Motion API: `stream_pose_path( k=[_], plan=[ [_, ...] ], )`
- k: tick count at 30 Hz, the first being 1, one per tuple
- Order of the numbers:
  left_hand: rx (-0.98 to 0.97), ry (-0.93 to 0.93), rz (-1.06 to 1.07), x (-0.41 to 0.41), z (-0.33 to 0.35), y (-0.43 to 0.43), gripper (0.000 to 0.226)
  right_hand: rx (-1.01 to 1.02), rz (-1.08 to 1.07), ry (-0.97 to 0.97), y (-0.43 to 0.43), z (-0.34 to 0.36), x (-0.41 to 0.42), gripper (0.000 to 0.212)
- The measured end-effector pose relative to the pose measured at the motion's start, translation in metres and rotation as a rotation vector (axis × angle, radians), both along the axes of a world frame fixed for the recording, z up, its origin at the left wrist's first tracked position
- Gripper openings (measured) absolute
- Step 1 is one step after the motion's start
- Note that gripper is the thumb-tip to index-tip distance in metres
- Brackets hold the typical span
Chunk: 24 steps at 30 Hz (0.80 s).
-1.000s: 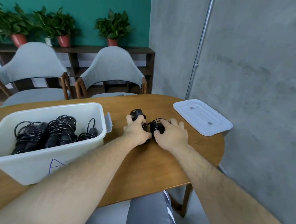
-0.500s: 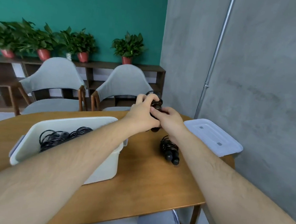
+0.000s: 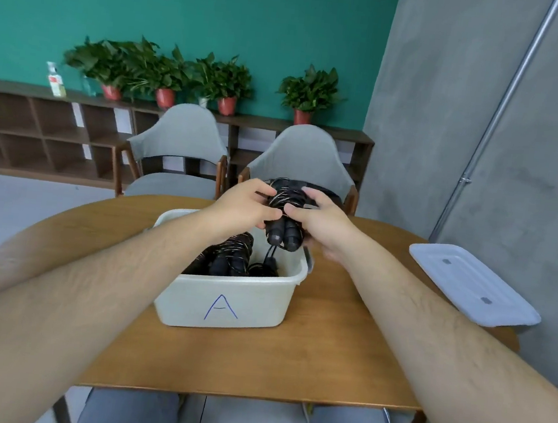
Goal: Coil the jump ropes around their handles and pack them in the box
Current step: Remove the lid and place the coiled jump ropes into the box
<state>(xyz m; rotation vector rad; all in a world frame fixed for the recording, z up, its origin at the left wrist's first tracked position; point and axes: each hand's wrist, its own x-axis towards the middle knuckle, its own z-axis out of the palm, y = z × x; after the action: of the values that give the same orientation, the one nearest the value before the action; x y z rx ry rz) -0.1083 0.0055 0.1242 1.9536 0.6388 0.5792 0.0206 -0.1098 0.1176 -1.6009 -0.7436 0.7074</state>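
Nearest us sits the white box [image 3: 227, 295] with coiled ropes [image 3: 228, 254] inside. Above its 1 o'clock corner we hold a coiled jump rope [image 3: 283, 218], its long axis roughly upright and its handle ends pointing down. Our left hand [image 3: 243, 207] and right hand [image 3: 321, 222] curl around it, thumbs seemingly pinching the cord.

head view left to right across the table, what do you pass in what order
left hand → coiled jump rope → right hand → white lid
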Motion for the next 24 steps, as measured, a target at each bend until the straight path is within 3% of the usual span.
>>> stream_pose_path(
  k=[4, 9, 15, 21, 24],
  plan=[
    [0.037, 0.075, 0.027, -0.016, -0.009, 0.001, 0.031, -0.106, 0.038, -0.043, 0.014, -0.005, -0.016, 0.040],
    [0.046, 0.135, 0.033, -0.018, -0.021, -0.004, 0.028, -0.279, -0.004, -0.242, 0.021, -0.006, -0.027, 0.057],
    [0.059, 0.236, -0.007, -0.018, -0.025, -0.002, 0.029, -0.454, 0.056, -0.279, 0.020, -0.001, -0.029, 0.034],
    [0.091, 0.370, -0.043, -0.017, -0.038, 0.003, 0.029, -0.740, 0.189, -0.670, 0.019, 0.010, -0.051, 0.024],
    [0.219, 0.403, -0.036, -0.014, -0.040, 0.006, 0.030, -0.808, 0.277, -0.817, 0.021, 0.012, -0.058, 0.020]
  ],
)
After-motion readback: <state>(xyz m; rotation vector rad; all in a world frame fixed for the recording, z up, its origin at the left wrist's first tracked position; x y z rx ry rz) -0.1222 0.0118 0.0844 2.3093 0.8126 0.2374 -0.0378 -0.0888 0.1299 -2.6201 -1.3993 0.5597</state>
